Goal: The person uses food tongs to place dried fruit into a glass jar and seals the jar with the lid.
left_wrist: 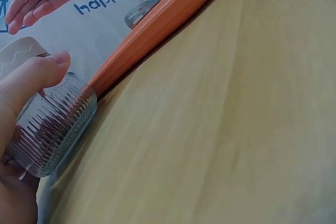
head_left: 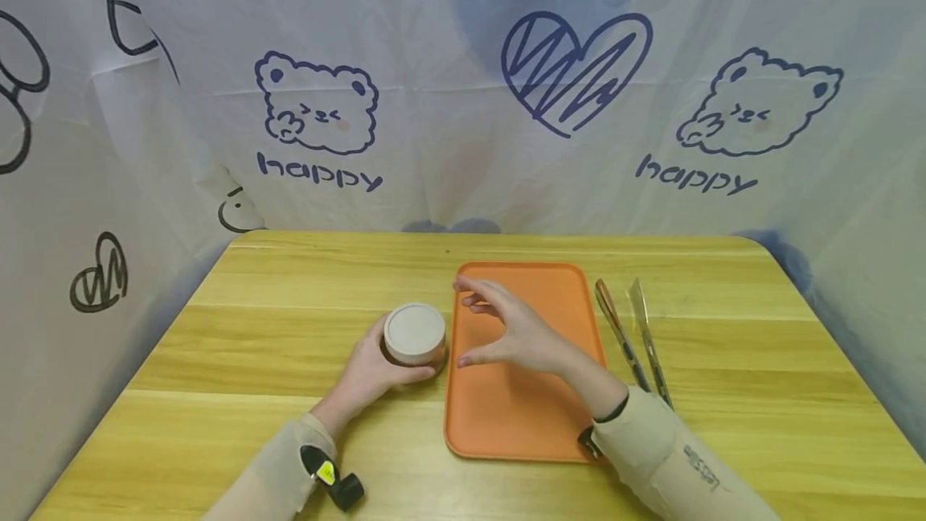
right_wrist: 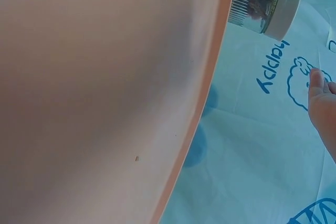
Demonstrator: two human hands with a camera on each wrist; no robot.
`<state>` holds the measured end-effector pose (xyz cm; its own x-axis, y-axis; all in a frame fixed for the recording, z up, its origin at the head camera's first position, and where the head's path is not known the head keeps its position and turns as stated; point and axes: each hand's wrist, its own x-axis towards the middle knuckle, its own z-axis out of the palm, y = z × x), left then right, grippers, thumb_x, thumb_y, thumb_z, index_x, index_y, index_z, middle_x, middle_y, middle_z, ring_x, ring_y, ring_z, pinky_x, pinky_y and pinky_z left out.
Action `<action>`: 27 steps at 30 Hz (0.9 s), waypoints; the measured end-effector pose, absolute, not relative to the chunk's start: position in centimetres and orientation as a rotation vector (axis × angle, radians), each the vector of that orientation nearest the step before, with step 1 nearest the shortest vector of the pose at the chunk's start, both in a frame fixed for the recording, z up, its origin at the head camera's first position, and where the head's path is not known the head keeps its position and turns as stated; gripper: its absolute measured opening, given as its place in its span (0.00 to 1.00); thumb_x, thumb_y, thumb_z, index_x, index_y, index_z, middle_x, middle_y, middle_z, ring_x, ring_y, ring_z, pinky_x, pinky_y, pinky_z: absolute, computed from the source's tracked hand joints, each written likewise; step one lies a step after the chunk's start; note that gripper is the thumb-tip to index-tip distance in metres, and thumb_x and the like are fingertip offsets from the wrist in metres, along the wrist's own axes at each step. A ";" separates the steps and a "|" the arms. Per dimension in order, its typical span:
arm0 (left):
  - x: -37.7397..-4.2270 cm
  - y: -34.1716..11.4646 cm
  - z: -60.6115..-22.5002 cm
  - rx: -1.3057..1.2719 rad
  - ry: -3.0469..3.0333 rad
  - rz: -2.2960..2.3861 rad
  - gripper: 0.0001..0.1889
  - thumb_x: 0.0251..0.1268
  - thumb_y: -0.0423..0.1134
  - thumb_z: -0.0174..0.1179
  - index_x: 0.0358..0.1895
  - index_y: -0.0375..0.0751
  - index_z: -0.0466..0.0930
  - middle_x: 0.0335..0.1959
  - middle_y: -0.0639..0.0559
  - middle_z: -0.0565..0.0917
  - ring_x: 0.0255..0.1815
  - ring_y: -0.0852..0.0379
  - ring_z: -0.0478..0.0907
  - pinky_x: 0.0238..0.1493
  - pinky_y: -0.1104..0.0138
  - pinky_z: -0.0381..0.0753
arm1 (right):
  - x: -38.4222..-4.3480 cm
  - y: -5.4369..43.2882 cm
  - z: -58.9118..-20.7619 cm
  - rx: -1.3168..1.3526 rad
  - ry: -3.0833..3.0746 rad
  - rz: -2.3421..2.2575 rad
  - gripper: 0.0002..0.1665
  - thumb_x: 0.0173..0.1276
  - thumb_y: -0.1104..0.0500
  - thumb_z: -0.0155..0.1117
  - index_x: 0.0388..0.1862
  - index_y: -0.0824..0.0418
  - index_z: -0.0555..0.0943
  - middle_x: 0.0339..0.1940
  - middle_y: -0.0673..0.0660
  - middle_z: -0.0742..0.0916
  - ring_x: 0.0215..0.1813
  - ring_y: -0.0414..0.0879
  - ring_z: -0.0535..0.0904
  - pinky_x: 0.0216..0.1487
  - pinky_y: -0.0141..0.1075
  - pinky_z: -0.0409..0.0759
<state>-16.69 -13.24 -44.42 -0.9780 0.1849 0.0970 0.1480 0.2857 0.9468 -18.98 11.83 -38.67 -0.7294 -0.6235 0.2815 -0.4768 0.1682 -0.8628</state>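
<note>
My left hand point(head_left: 372, 372) grips a ribbed clear glass jar point(left_wrist: 65, 121) with a white lid point(head_left: 415, 330), left of the orange tray point(head_left: 506, 424). Its thumb lies along the jar's near side, and something dark shows through the glass. Over the tray is my right hand point(head_left: 521, 336), empty, thumb and fingers spread apart and pointing toward the jar. The right wrist view shows the same jar point(right_wrist: 254, 3) past the tray's edge.
Two long slim utensils, one with a brown end point(head_left: 606, 300) and one with a flat shiny end point(head_left: 640, 300), lie right of the tray on the wooden table point(head_left: 289, 296). A white cloth point(head_left: 434, 38) with blue drawings hangs behind the table.
</note>
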 end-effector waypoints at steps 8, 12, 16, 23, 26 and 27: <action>-15.8 -12.6 -42.7 0.328 2.537 1.781 0.47 0.36 0.29 0.79 0.65 0.32 0.63 0.58 0.37 0.75 0.59 0.42 0.71 0.64 0.51 0.67 | -19.1 12.0 -38.9 -1.092 2.308 -1.585 0.59 0.47 0.59 0.80 0.75 0.57 0.57 0.69 0.51 0.68 0.66 0.52 0.67 0.67 0.36 0.67; -16.6 -13.1 -44.5 0.369 2.510 1.788 0.49 0.34 0.31 0.80 0.66 0.34 0.62 0.59 0.39 0.73 0.60 0.43 0.70 0.66 0.51 0.65 | -19.1 12.1 -38.9 -1.079 2.315 -1.582 0.59 0.46 0.58 0.80 0.75 0.56 0.57 0.69 0.51 0.68 0.66 0.51 0.67 0.67 0.36 0.67; -17.5 -14.8 -45.7 0.513 2.429 1.781 0.53 0.33 0.32 0.81 0.68 0.37 0.58 0.63 0.41 0.69 0.65 0.44 0.65 0.69 0.51 0.58 | -19.1 12.4 -38.9 -1.052 2.335 -1.556 0.58 0.49 0.55 0.80 0.75 0.51 0.57 0.71 0.54 0.66 0.67 0.50 0.66 0.68 0.42 0.66; -18.7 -19.1 -44.7 0.789 2.514 1.541 0.51 0.47 0.32 0.74 0.72 0.32 0.49 0.72 0.35 0.55 0.72 0.38 0.49 0.72 0.45 0.47 | -19.3 14.8 -38.0 -0.986 2.488 -1.482 0.47 0.60 0.50 0.71 0.75 0.47 0.59 0.70 0.51 0.67 0.66 0.51 0.66 0.66 0.52 0.66; -19.8 -20.0 -43.6 0.779 2.661 1.441 0.46 0.55 0.31 0.68 0.74 0.36 0.50 0.73 0.37 0.54 0.73 0.38 0.48 0.70 0.41 0.48 | -20.0 16.8 -37.5 -0.976 2.700 -1.346 0.45 0.61 0.46 0.69 0.74 0.50 0.61 0.70 0.55 0.69 0.66 0.55 0.66 0.65 0.55 0.66; -20.2 -20.1 -43.2 0.764 2.727 1.390 0.44 0.58 0.33 0.67 0.75 0.39 0.50 0.74 0.38 0.54 0.73 0.38 0.48 0.70 0.40 0.49 | -20.4 17.7 -37.4 -0.966 2.777 -1.285 0.44 0.62 0.45 0.68 0.74 0.51 0.61 0.70 0.57 0.69 0.67 0.56 0.65 0.65 0.58 0.65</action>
